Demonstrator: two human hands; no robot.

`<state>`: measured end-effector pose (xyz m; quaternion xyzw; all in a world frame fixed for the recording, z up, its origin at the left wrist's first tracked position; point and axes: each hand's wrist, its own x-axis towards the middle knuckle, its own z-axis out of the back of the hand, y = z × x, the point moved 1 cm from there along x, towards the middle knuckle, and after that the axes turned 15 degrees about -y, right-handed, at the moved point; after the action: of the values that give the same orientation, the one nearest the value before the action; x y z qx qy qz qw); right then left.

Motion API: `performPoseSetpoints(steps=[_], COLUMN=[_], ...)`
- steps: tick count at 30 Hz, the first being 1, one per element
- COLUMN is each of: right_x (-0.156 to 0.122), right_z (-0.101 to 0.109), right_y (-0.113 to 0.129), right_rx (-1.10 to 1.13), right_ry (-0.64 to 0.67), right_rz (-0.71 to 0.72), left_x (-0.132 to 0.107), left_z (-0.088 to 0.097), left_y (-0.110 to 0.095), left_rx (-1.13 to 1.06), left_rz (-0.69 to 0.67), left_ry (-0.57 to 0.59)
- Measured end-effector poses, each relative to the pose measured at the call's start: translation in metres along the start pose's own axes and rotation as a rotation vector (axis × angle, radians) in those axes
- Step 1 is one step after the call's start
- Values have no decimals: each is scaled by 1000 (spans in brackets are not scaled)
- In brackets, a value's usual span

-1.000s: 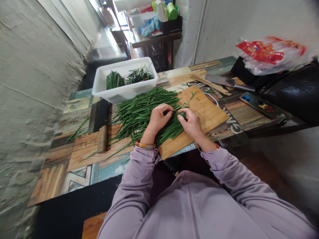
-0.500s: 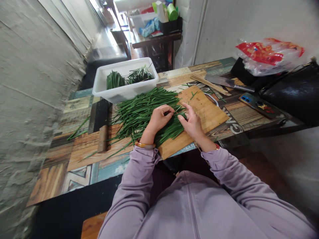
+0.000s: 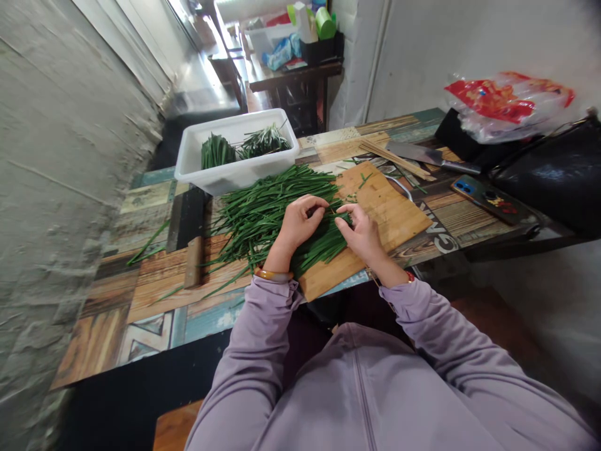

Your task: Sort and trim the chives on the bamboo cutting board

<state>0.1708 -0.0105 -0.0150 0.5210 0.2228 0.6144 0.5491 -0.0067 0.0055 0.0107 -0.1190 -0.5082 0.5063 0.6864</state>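
Observation:
A pile of long green chives point(image 3: 263, 213) lies across a wooden cutting board point(image 3: 389, 210) on the patterned table point(image 3: 154, 300). My left hand point(image 3: 298, 227) rests on the pile with its fingers curled around a bunch of the leaves. Just right of it, my right hand point(image 3: 360, 233) pinches the cut ends of the same bunch. Both hands sit at the right end of the pile, almost touching each other.
A white plastic tub point(image 3: 235, 153) with more chives stands behind the pile. One cleaver point(image 3: 188, 235) lies at the left, another cleaver point(image 3: 429, 156) and chopsticks point(image 3: 392, 158) at the back right. A phone point(image 3: 488, 199), a dark bag and a red-printed plastic bag point(image 3: 509, 100) fill the right side.
My right fingers, briefly spread half a second ago, have closed again on the chive ends. My left hand has hardly moved.

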Motion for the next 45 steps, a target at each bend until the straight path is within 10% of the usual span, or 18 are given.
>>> performPoseSetpoints(steps=[4,14,45], right_x=[-1,-1,1], right_z=[-1,-2,0], right_y=[-2,-3,0], right_rx=[-27,-44,-62], right_ry=[-6,1,-10], right_rz=[19,45,16], left_x=[1,-1,-1], left_z=[-1,-9,-4], left_y=[9,21,6], left_rx=[102,283,1], left_rz=[42,-51,62], left_ry=[-126,-6,2])
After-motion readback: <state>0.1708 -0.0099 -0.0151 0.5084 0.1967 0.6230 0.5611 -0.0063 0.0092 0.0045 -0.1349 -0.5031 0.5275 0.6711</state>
